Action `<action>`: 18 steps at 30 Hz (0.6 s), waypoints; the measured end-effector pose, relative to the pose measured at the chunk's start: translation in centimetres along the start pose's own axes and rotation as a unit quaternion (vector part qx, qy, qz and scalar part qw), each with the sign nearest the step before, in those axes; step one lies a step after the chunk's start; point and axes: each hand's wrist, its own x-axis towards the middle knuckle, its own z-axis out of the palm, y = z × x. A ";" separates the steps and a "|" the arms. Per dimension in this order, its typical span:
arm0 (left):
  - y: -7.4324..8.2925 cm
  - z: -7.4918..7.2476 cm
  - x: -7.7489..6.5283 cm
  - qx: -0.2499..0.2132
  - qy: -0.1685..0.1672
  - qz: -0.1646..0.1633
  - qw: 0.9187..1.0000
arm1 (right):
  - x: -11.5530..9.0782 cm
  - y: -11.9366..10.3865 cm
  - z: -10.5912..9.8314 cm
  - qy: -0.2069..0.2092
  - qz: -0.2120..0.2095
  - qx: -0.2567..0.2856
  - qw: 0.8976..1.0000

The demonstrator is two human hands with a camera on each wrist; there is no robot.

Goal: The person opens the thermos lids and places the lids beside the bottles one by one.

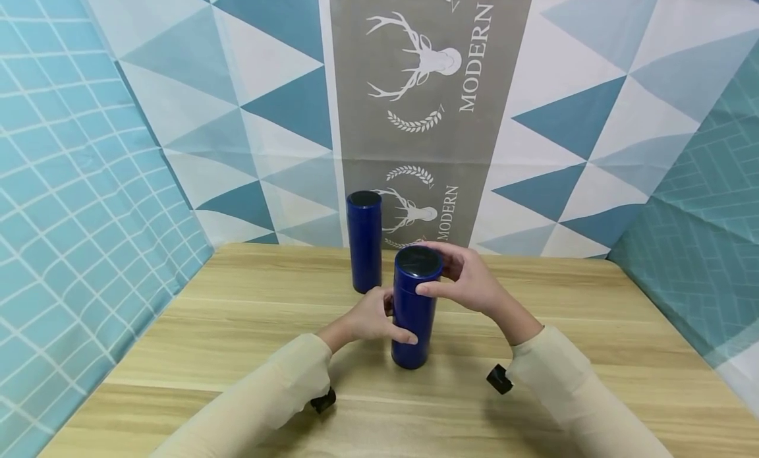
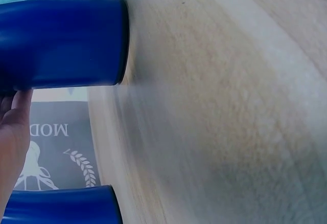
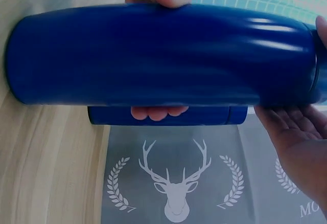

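Observation:
A dark blue thermos flask [image 1: 412, 319] with a glossy black top stands upright on the wooden table. My left hand [image 1: 369, 316] grips its body from the left, thumb across the near side. In the right wrist view, that hand's fingertips [image 3: 156, 113] curl out from behind the flask. My right hand [image 1: 471, 281] holds the cap [image 1: 418, 263] from the right, thumb in front and fingers behind. A thin seam runs between cap and body. A second matching thermos flask [image 1: 365, 247] stands upright behind and to the left, touched by neither hand.
The wooden table [image 1: 249, 359] ends at a patterned cloth backdrop [image 1: 284, 148] not far behind the second flask. Blue tiled cloth [image 1: 77, 214] hangs along the left side. Small black devices [image 1: 500, 379] hang beneath both wrists.

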 end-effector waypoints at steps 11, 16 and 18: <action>0.1 -0.2 -0.1 0.004 -0.005 0.009 1.000 | 0.6 0.7 -0.6 -0.036 -0.023 0.019 0.999; 0.1 -0.4 0.1 0.006 -0.012 0.007 1.000 | 0.8 1.1 -1.0 -0.058 -0.031 0.034 0.997; 0.1 -0.4 0.2 0.006 -0.014 0.002 1.000 | 1.0 1.3 -1.2 -0.068 -0.037 0.040 0.996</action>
